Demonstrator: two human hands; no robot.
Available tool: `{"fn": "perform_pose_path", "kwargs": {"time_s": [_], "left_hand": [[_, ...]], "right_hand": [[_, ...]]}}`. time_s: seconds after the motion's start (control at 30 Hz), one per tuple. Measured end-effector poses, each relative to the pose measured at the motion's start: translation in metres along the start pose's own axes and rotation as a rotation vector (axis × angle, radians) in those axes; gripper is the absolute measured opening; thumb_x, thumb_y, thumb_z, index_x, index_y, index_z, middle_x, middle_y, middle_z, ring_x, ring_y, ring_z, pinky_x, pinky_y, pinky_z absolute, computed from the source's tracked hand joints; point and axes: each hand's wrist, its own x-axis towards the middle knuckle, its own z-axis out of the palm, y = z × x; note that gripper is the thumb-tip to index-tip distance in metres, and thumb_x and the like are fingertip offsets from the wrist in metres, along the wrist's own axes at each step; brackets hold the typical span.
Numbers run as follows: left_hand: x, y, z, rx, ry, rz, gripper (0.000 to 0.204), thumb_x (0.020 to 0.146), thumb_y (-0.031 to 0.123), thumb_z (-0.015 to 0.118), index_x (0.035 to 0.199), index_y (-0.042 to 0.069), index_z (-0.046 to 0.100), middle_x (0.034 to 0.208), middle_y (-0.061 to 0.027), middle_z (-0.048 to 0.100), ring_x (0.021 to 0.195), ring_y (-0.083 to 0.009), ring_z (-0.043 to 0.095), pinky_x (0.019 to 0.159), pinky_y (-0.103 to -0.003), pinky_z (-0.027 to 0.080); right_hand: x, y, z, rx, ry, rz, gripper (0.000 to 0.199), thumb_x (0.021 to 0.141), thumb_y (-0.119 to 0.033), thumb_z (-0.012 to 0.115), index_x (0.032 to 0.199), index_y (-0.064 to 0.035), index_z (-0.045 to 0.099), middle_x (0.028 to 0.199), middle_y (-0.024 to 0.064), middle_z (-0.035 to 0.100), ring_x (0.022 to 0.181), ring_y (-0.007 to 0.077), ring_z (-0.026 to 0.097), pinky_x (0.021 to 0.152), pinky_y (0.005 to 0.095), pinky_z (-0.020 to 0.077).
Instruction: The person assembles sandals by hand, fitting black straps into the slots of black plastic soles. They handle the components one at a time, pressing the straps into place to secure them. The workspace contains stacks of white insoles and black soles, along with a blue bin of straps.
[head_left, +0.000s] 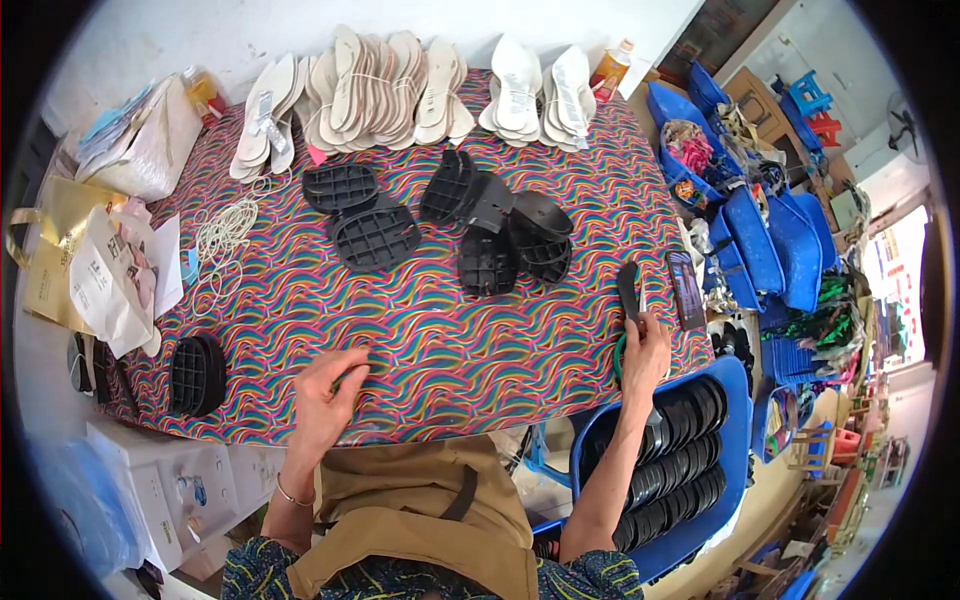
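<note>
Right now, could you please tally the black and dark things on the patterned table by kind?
Loose black soles: 7
Stack of black soles, near left edge: 1
Dark strip, in the right hand: 1
Dark flat slab, right edge: 1
Total: 10

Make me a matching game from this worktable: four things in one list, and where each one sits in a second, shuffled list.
Things:
1. pale insoles
2. black soles
3. blue bin
4. right hand

Places:
A. middle of the table
B. at the table's right edge
C. along the table's far edge
D. below the table's right corner, full of black pieces

Pairs: 1-C, 2-A, 3-D, 4-B
</note>
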Motion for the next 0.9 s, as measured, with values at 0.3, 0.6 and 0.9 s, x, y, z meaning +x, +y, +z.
{"fn": "perform_pose_path", "kwargs": {"time_s": [0.3, 0.6, 0.9], "left_hand": [[0.037, 0.058, 0.096, -0.324, -0.415, 0.03, 0.02, 0.092, 0.003, 0.068, 0.111, -0.001, 0.071, 0.095, -0.0134, 0.075, 0.085, -0.0161, 0.072, 0.071, -0.027, 0.055], [0.071, 0.107, 0.25, -0.295, -0.664, 0.315, 0.042, 0.088, 0.016, 0.07, 0.126, 0.002, 0.063, 0.116, -0.0152, 0.07, 0.103, -0.0284, 0.068, 0.09, -0.036, 0.053], [0.067, 0.113, 0.326, -0.16, -0.6, 0.62, 0.057, 0.089, 0.013, 0.068, 0.14, -0.003, 0.048, 0.139, -0.0206, 0.055, 0.131, -0.0354, 0.05, 0.11, -0.046, 0.036]], "right_hand": [[0.004, 0.036, 0.025, 0.514, -0.063, 0.228, 0.008, 0.081, -0.001, 0.075, 0.085, 0.0008, 0.069, 0.073, 0.0048, 0.059, 0.063, 0.0121, 0.054, 0.06, 0.0288, 0.0435], [0.012, 0.066, 0.022, 0.836, -0.242, 0.369, 0.009, 0.085, -0.006, 0.073, 0.091, 0.0008, 0.073, 0.072, 0.003, 0.067, 0.061, 0.0092, 0.059, 0.053, 0.0246, 0.045], [0.003, 0.081, 0.036, 0.866, -0.124, 0.373, 0.012, 0.093, -0.011, 0.061, 0.093, 0.0004, 0.066, 0.071, 0.0075, 0.063, 0.063, 0.0145, 0.062, 0.057, 0.031, 0.0488]]}}
